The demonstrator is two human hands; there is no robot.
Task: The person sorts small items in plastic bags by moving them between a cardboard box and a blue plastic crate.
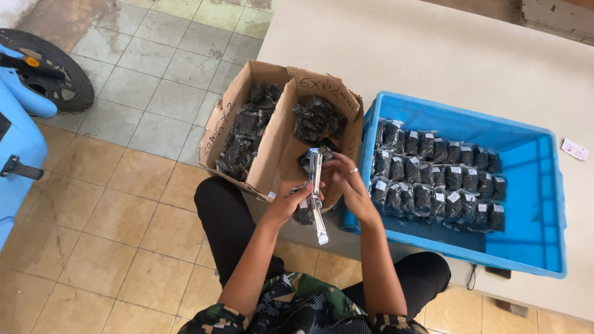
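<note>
1. My left hand (286,201) is closed around the lower part of a silver stapler (316,195), which stands nearly upright, its long end pointing down toward six o'clock.
2. My right hand (346,179), with a ring on one finger, has its fingers pinched together on a small black packet (309,162) at the stapler's upper end; the packet is mostly hidden by the tool and my fingers.
3. Both hands meet over my lap, right at the near edge of the cardboard box (272,158), which sits at about eleven o'clock from them.
4. The box has two compartments: loose black packets (246,130) fill the left one, and a smaller heap of black packets (317,119) lies at the far end of the right one.
5. At about three o'clock from my hands, just beside the box, a blue plastic crate (532,204) rests on the pale table (433,49).
6. Inside the crate, labelled black packets (436,179) stand in neat rows along its left half.
7. A small paper slip (574,149) lies on the table past the crate's right rim.
8. At nine to ten o'clock, well apart on the tiled floor (124,204), stands a blue vehicle with a black wheel (52,68).
</note>
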